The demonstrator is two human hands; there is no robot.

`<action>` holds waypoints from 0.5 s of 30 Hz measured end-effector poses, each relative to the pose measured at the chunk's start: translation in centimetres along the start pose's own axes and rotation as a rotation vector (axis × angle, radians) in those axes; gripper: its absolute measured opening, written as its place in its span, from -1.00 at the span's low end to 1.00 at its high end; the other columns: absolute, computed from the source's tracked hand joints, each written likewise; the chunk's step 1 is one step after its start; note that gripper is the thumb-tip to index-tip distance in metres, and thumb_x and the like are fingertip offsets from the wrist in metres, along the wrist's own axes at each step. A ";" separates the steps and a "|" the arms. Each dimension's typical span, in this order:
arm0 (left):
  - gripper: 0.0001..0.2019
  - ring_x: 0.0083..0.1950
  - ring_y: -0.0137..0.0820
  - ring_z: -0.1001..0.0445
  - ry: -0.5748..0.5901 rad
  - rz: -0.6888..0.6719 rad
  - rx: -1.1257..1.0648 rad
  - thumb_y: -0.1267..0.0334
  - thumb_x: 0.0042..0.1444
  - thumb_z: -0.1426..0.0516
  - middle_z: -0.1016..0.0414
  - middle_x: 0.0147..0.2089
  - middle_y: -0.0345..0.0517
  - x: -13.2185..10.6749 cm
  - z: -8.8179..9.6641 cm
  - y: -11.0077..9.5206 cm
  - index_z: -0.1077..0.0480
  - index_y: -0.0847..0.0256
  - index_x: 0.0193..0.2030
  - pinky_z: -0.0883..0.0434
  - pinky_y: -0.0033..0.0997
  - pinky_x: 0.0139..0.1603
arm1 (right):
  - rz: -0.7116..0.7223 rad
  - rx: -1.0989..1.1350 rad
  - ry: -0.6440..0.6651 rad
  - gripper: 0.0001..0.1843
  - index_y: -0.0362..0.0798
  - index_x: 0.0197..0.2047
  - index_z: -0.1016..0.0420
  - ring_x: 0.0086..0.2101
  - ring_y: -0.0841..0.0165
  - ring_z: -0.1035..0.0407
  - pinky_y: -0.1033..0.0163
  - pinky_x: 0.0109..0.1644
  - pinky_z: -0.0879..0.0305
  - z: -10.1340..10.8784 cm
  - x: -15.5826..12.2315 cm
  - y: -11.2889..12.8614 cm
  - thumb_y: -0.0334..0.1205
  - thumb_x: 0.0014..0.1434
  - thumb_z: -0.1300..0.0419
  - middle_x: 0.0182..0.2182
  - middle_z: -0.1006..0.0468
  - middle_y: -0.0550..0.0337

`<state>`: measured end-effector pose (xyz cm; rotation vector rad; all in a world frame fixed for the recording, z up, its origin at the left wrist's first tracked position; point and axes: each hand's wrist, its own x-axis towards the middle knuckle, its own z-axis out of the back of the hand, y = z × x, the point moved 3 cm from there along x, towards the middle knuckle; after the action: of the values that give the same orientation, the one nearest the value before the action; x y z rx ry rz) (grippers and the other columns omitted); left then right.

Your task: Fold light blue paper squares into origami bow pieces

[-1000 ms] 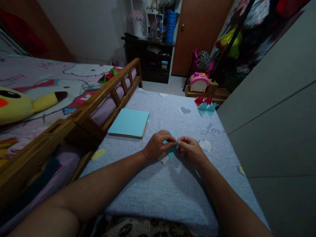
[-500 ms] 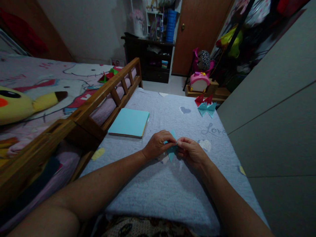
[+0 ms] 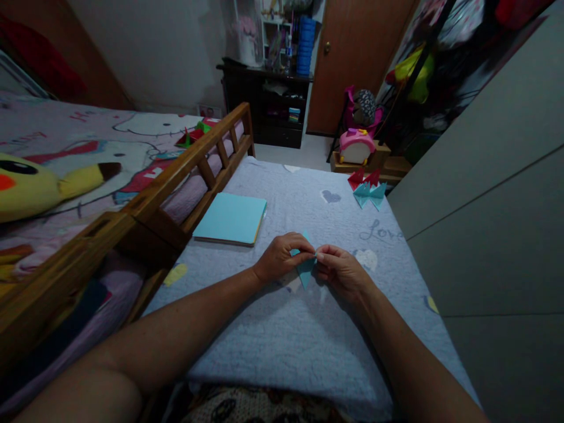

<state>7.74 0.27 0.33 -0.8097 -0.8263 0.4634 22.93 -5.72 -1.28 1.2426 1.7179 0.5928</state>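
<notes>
Just above the bedspread, a small piece of folded light-blue paper [image 3: 305,274] is pinched between my two hands. My left hand [image 3: 284,255] grips it from the left with thumb and fingertips. From the right, my right hand [image 3: 341,267] pinches its edge, the fingertips of both hands almost meeting. Its upper and lower points stick out; the middle is partly hidden by my fingers. Beyond my left hand lies a stack of square paper [image 3: 231,218] with a light-blue sheet on top. Toward the far right corner stand folded light-blue paper shapes [image 3: 369,195] and red ones [image 3: 358,178].
A pale blue patterned bedspread [image 3: 273,341] lies under my hands. A wooden rail [image 3: 185,182] borders it on the left, with another bed and a yellow plush toy [image 3: 30,185] beyond. On the right stands a pale cabinet [image 3: 497,205]. A dark shelf [image 3: 264,106] is at the back.
The folded paper has tilted slightly, its upper point shifting a little to the left. Both hands keep their pinch in nearly the same place.
</notes>
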 end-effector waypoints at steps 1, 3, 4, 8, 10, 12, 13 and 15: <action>-0.89 -0.26 -0.38 -0.51 0.000 0.010 -0.003 0.30 0.21 -0.22 -0.58 -0.34 -0.09 0.0 0.0 0.0 -0.58 0.23 -0.29 -0.41 -0.37 -0.15 | 0.000 -0.007 -0.003 -0.65 -0.09 -0.49 -0.47 -0.63 0.54 -0.08 0.38 -0.57 -0.01 0.0 0.0 0.0 -0.15 -0.24 -0.53 -0.69 -0.24 0.39; -0.89 -0.27 -0.38 -0.51 -0.001 0.017 -0.010 0.29 0.21 -0.22 -0.58 -0.34 -0.09 0.0 0.0 0.1 -0.58 0.23 -0.29 -0.41 -0.36 -0.15 | -0.004 -0.020 -0.014 -0.66 -0.08 -0.49 -0.46 -0.64 0.54 -0.08 0.39 -0.58 -0.01 -0.1 0.0 0.0 -0.15 -0.23 -0.52 -0.70 -0.24 0.39; -0.89 -0.27 -0.38 -0.51 -0.004 0.014 -0.014 0.29 0.21 -0.22 -0.58 -0.34 -0.09 0.0 0.0 0.1 -0.58 0.23 -0.29 -0.41 -0.36 -0.15 | -0.007 -0.024 -0.018 -0.66 -0.07 -0.49 -0.46 -0.64 0.53 -0.09 0.39 -0.59 -0.01 -0.1 0.0 0.0 -0.16 -0.24 -0.52 -0.70 -0.24 0.39; -0.90 -0.26 -0.38 -0.51 -0.007 0.011 -0.018 0.29 0.20 -0.23 -0.58 -0.34 -0.09 0.0 0.0 0.1 -0.58 0.22 -0.29 -0.41 -0.36 -0.15 | 0.003 -0.029 -0.024 -0.68 -0.06 -0.49 -0.45 -0.65 0.54 -0.09 0.39 -0.60 -0.01 -0.1 0.0 0.0 -0.18 -0.23 -0.50 -0.71 -0.24 0.40; -0.89 -0.27 -0.38 -0.52 -0.008 0.014 -0.021 0.28 0.20 -0.22 -0.58 -0.34 -0.09 0.0 0.0 0.1 -0.58 0.22 -0.29 -0.42 -0.36 -0.16 | 0.021 -0.043 -0.046 -0.70 -0.06 -0.49 -0.46 -0.66 0.54 -0.08 0.38 -0.60 0.00 -0.1 0.0 0.1 -0.17 -0.22 -0.48 -0.73 -0.24 0.41; -0.89 -0.27 -0.38 -0.52 -0.010 0.013 -0.025 0.28 0.21 -0.22 -0.59 -0.34 -0.08 0.0 0.1 0.1 -0.58 0.22 -0.29 -0.42 -0.37 -0.16 | 0.040 -0.062 -0.085 -0.71 -0.07 -0.49 -0.47 -0.68 0.54 -0.08 0.38 -0.60 -0.01 0.0 0.0 0.1 -0.16 -0.21 -0.47 -0.74 -0.24 0.41; -0.89 -0.27 -0.38 -0.52 -0.011 0.011 -0.026 0.28 0.21 -0.22 -0.59 -0.34 -0.08 0.0 0.1 0.1 -0.58 0.22 -0.28 -0.42 -0.37 -0.16 | 0.047 -0.070 -0.104 -0.72 -0.07 -0.49 -0.48 -0.68 0.54 -0.09 0.38 -0.60 -0.01 0.0 0.0 0.2 -0.15 -0.21 -0.46 -0.74 -0.24 0.40; -0.90 -0.26 -0.37 -0.52 -0.006 0.009 -0.023 0.30 0.20 -0.22 -0.59 -0.34 -0.08 0.0 0.0 0.1 -0.58 0.23 -0.28 -0.41 -0.37 -0.16 | 0.058 -0.081 -0.125 -0.72 -0.08 -0.50 -0.48 -0.68 0.54 -0.09 0.38 -0.59 -0.01 0.0 0.0 0.2 -0.14 -0.20 -0.46 -0.75 -0.25 0.39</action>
<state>7.72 0.39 0.24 -0.8341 -0.8348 0.4652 23.06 -5.61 -1.17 1.2495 1.5443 0.6002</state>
